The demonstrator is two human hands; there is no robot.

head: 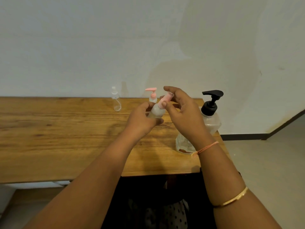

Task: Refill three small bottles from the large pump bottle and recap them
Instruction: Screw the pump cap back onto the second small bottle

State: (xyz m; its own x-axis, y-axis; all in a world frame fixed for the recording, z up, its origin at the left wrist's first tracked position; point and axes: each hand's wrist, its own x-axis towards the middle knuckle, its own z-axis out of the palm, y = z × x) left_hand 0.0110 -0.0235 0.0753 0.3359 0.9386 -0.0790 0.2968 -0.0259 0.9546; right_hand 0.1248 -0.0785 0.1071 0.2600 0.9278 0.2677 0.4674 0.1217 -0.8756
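Right hand (181, 113), pinching cap (165, 98), partly hides pump bottle (212, 119); clear bottle (116, 101), maybe empty

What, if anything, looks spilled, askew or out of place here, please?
No spill shows. The large pump bottle stands close to the table's right edge, and the small bottle gripped by the left hand is tilted.

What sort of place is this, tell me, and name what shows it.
Probably a plain domestic room, not certain: a wooden table against a bare white wall, dark skirting along a pale floor, and a large pump bottle on the table.
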